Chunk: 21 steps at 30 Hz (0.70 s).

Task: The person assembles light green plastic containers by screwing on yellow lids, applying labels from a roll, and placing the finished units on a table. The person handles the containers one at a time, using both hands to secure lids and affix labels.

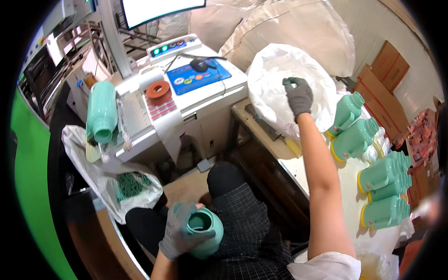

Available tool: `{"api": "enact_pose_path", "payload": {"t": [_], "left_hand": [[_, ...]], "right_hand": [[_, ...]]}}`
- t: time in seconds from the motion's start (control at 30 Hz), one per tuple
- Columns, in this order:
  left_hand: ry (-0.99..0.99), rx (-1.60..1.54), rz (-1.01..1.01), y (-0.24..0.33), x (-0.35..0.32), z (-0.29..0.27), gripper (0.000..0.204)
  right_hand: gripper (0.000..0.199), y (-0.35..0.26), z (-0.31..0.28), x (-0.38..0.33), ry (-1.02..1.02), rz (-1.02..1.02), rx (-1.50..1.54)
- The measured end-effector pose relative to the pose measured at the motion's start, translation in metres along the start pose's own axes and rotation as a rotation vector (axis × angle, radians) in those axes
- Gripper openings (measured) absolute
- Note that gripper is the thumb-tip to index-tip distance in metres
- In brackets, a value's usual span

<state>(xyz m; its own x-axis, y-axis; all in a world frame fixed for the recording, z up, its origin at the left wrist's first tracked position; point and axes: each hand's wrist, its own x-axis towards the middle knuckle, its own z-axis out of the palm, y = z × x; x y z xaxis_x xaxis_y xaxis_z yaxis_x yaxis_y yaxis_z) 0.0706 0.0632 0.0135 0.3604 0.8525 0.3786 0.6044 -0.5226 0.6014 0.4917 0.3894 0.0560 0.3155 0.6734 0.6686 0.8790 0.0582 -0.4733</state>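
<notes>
Item: green bottle [205, 232], mouth up, resting on the lap, gloved left hand [179, 231] wrapping it; gloved right hand [298, 95] pinching something small over the white sack [280, 79]; risk: bottle tipping off while attention is straying.

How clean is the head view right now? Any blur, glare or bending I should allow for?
Head view: centre is sharp, with the left hand gripping the open green plastic bottle; fisheye bends the white machine edges toward the rim; the white plastic bag under the right hand is nearly blown out; the lower right corner is smeared.
</notes>
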Motion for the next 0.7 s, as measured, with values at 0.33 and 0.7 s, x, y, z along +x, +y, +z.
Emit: {"api": "enact_pose_path", "payload": {"t": [0.33, 0.7], "left_hand": [[-0.01, 0.175, -0.058, 0.004, -0.009, 0.001, 0.072], [-0.058, 0.267, 0.069, 0.009, -0.011, -0.016, 0.036]], "right_hand": [[0.022, -0.176, -0.102, -0.258, -0.789, -0.809, 0.606], [0.041, -0.18, -0.124, -0.287, -1.096, -0.76, 0.631]]}}
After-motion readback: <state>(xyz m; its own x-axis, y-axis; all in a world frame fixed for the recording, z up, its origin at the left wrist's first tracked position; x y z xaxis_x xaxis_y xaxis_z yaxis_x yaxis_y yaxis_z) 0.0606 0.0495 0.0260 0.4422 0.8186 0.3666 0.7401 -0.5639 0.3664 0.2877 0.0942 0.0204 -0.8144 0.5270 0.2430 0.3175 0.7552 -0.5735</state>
